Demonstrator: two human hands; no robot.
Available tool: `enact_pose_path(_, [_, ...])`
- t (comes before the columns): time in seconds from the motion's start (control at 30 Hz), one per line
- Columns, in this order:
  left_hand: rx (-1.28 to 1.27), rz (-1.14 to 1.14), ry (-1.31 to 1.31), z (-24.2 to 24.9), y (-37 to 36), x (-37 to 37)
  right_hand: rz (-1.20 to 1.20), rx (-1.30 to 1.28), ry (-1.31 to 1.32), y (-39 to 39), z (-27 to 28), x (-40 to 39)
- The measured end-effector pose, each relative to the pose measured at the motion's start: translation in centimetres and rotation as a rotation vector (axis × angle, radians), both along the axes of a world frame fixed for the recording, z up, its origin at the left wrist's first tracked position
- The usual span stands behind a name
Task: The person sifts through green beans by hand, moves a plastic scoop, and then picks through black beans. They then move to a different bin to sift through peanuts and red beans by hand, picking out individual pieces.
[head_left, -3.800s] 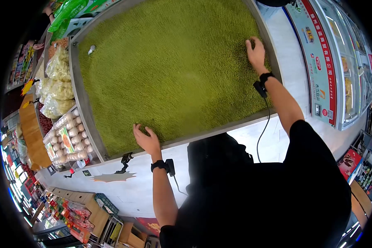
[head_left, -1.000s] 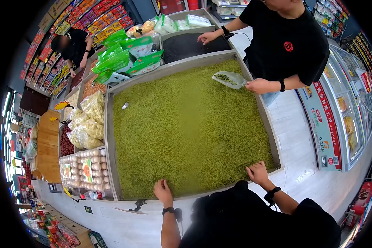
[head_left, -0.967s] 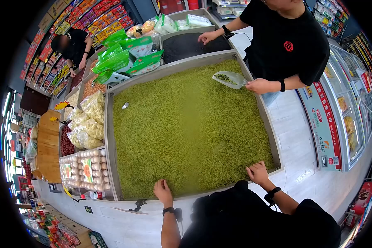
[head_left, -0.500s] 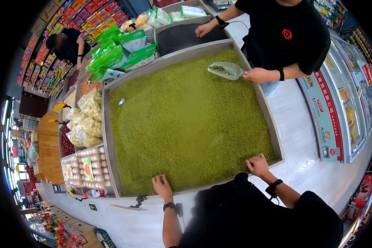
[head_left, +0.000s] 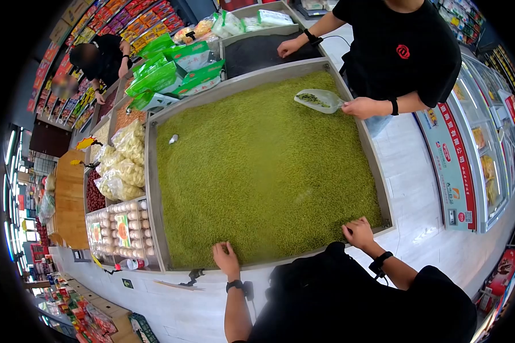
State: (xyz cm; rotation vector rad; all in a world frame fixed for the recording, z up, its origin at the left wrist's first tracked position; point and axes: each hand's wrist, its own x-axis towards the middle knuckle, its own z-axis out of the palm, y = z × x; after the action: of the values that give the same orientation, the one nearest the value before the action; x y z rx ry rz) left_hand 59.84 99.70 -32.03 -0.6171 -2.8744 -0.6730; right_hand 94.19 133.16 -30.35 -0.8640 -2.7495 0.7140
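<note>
A wide wooden bin [head_left: 151,188] holds a bed of green beans [head_left: 257,171]. At its near edge, left of the middle, rests my left hand [head_left: 226,260], open and empty with its fingers over the beans. My right hand [head_left: 359,232] lies at the near right corner, its fingers loosely bent and apart, holding nothing. Across the bin, a co-worker's hand [head_left: 359,107] grips a clear scoop [head_left: 319,100] with some beans in it, low over the far right part. A small white object [head_left: 173,138] sits on the beans at the far left.
Left of the bin are egg trays [head_left: 120,231], bagged goods [head_left: 122,166] and green-white packages [head_left: 171,74]. Behind it is a dark-filled bin [head_left: 254,54], where the co-worker's other hand rests. A freezer [head_left: 469,154] stands right. Another person [head_left: 106,60] leans at the far left.
The whole view has shifted slightly. The person at the far left has reached further over the goods, and another head has come into view there. My hands rest in the same places.
</note>
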Motion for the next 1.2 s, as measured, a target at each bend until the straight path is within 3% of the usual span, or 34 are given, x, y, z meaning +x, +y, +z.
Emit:
enact_pose_path(0.57, [0.009, 0.069, -0.092, 0.4, 0.2, 0.1, 0.039, 0.04, -0.061, -0.1, -0.6, 0.1])
enact_pose_path(0.7, [0.079, 0.08, -0.02, -1.6, -0.5, -0.3, 0.021, 0.083, -0.064, -0.5, -0.2, 0.1])
enact_pose_path(0.73, [0.144, 0.136, -0.149, -1.3, -0.2, -0.2, 0.04, 0.096, -0.06, -0.5, -0.1, 0.1])
enact_pose_path(0.83, [0.028, 0.067, -0.066, 1.2, 0.5, 1.0, 0.119, 0.038, -0.121, -1.2, -0.4, 1.6])
enact_pose_path(0.93, [0.102, 0.063, -0.116, -0.9, -1.3, 0.2, 0.321, -0.178, 0.008, 1.8, 0.9, 1.7])
enact_pose_path(1.03, [0.44, 0.069, -0.152, 4.0, 2.2, 5.8, 0.281, -0.275, 0.238, 6.5, 4.4, 6.2])
enact_pose_path(1.07, [0.434, 0.109, -0.132, 5.8, 4.6, 8.9, 0.28, -0.346, 0.269, 9.2, 6.0, 8.5])
enact_pose_path(1.17, [0.252, -0.098, -0.12, 11.7, 16.1, 19.4, 0.237, -0.148, 0.351, 18.6, 7.3, 18.4])
enact_pose_path(1.2, [0.261, -0.147, -0.128, 12.9, 20.7, 23.1, 0.189, -0.197, 0.379, 22.8, 7.2, 22.3])
